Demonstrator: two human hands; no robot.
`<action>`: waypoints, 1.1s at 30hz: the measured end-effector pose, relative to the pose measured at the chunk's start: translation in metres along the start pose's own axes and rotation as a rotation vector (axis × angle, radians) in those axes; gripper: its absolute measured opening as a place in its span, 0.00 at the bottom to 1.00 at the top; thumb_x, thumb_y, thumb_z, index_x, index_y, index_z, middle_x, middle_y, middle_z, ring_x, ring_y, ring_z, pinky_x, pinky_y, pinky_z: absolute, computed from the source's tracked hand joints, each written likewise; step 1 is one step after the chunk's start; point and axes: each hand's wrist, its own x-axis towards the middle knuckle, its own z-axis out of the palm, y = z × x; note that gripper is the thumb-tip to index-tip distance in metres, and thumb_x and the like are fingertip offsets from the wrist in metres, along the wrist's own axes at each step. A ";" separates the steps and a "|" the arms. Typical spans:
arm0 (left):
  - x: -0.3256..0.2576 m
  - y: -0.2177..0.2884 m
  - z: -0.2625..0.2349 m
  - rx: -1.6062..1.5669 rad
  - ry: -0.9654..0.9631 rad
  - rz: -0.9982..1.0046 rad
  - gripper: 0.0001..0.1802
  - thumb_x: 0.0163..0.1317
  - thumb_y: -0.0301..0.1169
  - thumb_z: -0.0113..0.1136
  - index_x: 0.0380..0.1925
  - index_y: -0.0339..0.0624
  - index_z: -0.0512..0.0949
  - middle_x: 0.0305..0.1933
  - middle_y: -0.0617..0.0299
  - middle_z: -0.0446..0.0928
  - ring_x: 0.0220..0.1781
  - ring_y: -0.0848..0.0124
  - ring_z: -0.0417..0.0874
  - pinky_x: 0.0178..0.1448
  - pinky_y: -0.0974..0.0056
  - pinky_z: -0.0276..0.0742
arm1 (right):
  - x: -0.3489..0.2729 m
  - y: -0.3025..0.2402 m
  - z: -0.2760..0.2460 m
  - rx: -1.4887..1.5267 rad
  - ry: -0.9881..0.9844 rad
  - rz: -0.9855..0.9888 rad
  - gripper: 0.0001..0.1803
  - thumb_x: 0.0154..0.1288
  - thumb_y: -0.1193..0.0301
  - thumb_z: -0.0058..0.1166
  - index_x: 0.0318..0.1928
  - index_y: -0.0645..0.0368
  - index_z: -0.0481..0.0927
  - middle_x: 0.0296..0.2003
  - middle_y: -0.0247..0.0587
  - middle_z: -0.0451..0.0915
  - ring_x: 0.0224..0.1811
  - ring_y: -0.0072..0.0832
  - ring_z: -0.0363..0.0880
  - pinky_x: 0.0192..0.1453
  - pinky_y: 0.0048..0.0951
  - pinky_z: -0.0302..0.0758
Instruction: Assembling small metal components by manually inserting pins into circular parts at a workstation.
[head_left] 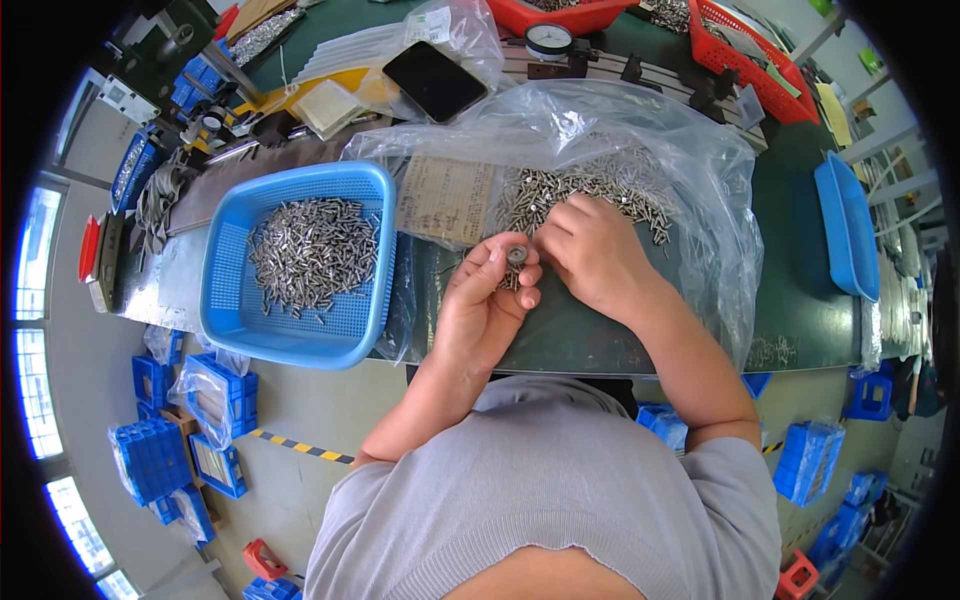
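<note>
My left hand [478, 305] is closed around a small round metal ring [517, 254], pinched between thumb and forefinger. Several small metal pins [511, 277] show under the ring, against the curled fingers. Just to its right, my right hand [600, 252] has its fingers drawn together close to the ring; whatever they pinch is hidden. Beyond both hands, a heap of metal pins [535, 192] lies on a clear plastic bag [715, 190]. Left of the heap is a brown paper card [445, 198] with writing. A blue plastic basket [218, 285] at the left holds many similar metal pins [315, 250].
A black phone [435, 80] lies on plastic behind the card. A dial gauge [549, 40] stands at the back on a metal fixture. Red baskets [735, 60] sit at the far edge, a blue tray [845, 225] at the right. Blue crates [150, 460] stand on the floor.
</note>
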 end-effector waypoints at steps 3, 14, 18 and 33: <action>0.000 -0.001 0.000 -0.006 0.000 -0.007 0.12 0.68 0.32 0.48 0.46 0.37 0.72 0.41 0.58 0.74 0.37 0.70 0.72 0.37 0.68 0.70 | 0.001 0.000 0.000 -0.058 0.023 -0.042 0.05 0.47 0.73 0.58 0.25 0.55 0.74 0.26 0.35 0.72 0.34 0.34 0.73 0.39 0.37 0.71; -0.002 -0.001 0.007 0.094 0.028 -0.020 0.09 0.66 0.31 0.51 0.42 0.38 0.73 0.39 0.58 0.75 0.36 0.72 0.74 0.35 0.69 0.72 | 0.002 -0.010 -0.017 1.138 -0.022 0.363 0.02 0.62 0.78 0.53 0.32 0.63 0.74 0.29 0.32 0.73 0.30 0.17 0.73 0.36 0.21 0.71; -0.002 -0.001 0.007 0.087 0.045 -0.020 0.09 0.66 0.31 0.52 0.42 0.38 0.73 0.37 0.60 0.74 0.36 0.72 0.73 0.34 0.69 0.71 | 0.003 -0.010 -0.017 1.023 -0.025 0.276 0.03 0.61 0.79 0.54 0.31 0.64 0.73 0.34 0.32 0.71 0.32 0.17 0.74 0.37 0.20 0.72; -0.002 -0.003 0.003 0.106 0.031 -0.036 0.09 0.65 0.32 0.54 0.40 0.39 0.74 0.37 0.62 0.75 0.35 0.74 0.72 0.32 0.71 0.69 | 0.000 -0.011 -0.017 1.079 -0.033 0.290 0.03 0.59 0.78 0.55 0.31 0.61 0.75 0.37 0.35 0.73 0.38 0.21 0.71 0.43 0.23 0.70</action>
